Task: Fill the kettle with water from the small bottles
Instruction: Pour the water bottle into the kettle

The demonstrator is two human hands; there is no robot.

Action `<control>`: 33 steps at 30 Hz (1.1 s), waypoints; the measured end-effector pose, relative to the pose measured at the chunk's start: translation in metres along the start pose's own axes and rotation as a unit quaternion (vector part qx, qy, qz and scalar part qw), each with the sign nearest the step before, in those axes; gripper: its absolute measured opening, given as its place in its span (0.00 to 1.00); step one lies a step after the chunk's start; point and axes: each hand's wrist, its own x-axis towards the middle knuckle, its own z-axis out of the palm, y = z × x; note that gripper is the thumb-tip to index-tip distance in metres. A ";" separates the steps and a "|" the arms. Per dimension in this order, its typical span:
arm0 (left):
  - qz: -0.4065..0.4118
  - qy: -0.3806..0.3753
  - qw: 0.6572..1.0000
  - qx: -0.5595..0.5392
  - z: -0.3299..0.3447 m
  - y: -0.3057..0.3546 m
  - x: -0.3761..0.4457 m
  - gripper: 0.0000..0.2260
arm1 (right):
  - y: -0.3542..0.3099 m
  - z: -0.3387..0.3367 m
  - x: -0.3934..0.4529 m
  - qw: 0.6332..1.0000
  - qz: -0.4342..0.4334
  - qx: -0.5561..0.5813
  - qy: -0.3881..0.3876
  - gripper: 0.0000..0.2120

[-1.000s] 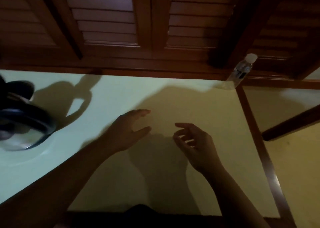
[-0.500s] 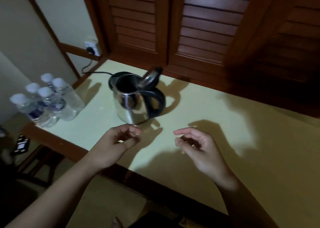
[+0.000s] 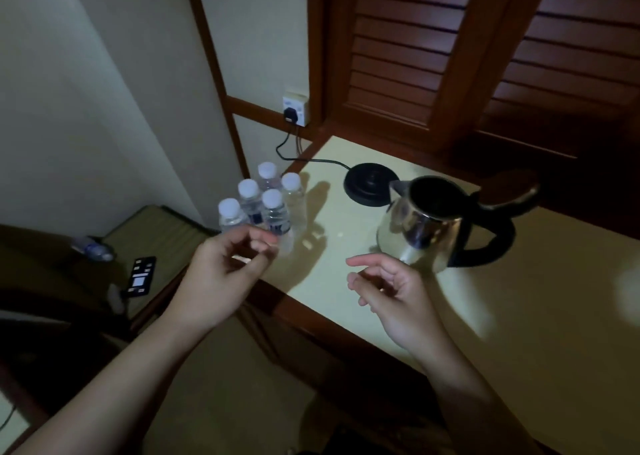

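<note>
A steel kettle (image 3: 420, 233) with a black handle stands on the pale yellow table (image 3: 519, 316), its lid flipped open to the right. Its black base (image 3: 369, 184) lies just behind it to the left, empty. Several small clear bottles (image 3: 266, 205) with white caps stand clustered at the table's left corner. My left hand (image 3: 227, 274) hovers just in front of the bottles, fingers loosely curled, holding nothing. My right hand (image 3: 391, 295) hangs over the table's front edge, in front of the kettle, relaxed and empty.
A black cord (image 3: 294, 157) runs from the base to a wall socket (image 3: 295, 110). Dark louvred shutters (image 3: 485, 56) back the table. Left of the table is a low padded seat (image 3: 152, 240) with a lying bottle (image 3: 91, 248) and a black remote (image 3: 140, 276).
The view has swung left, from the table's right end to the kettle and bottles. Both hands stay empty; the left hand now sits close in front of the bottles.
</note>
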 end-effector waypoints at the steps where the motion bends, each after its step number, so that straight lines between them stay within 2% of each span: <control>1: 0.016 0.027 0.999 0.005 -0.010 -0.001 0.003 0.10 | -0.001 0.010 0.007 1.000 -0.004 0.001 -0.006 0.12; 4: 0.046 0.116 0.991 0.044 -0.030 -0.010 0.016 0.04 | -0.001 0.037 0.027 0.999 -0.014 0.003 -0.030 0.11; 7: 0.017 0.143 0.988 0.050 -0.042 -0.029 0.029 0.11 | 0.000 0.059 0.046 0.999 -0.015 -0.007 -0.050 0.11; 11: -0.047 0.076 0.994 0.060 -0.055 -0.059 0.046 0.18 | 0.009 0.085 0.064 0.997 -0.007 -0.038 -0.063 0.12; 17: -0.096 0.021 0.995 0.007 -0.057 -0.092 0.059 0.19 | 0.022 0.113 0.072 0.994 0.008 -0.089 -0.062 0.13; 20: -0.026 -0.011 0.998 0.053 -0.063 -0.100 0.063 0.19 | 0.020 0.122 0.067 0.986 0.017 -0.162 -0.033 0.13; 23: 0.042 -0.073 0.995 0.056 -0.069 -0.102 0.063 0.19 | 0.024 0.135 0.056 0.986 0.019 -0.162 0.025 0.14; 29: 0.079 -0.228 0.970 0.017 -0.069 -0.108 0.070 0.20 | 0.036 0.154 0.029 0.981 0.008 -0.165 0.100 0.29; 33: 0.077 -0.301 0.950 -0.001 -0.042 -0.099 0.070 0.23 | 0.041 0.151 0.009 0.976 0.005 -0.157 0.153 0.29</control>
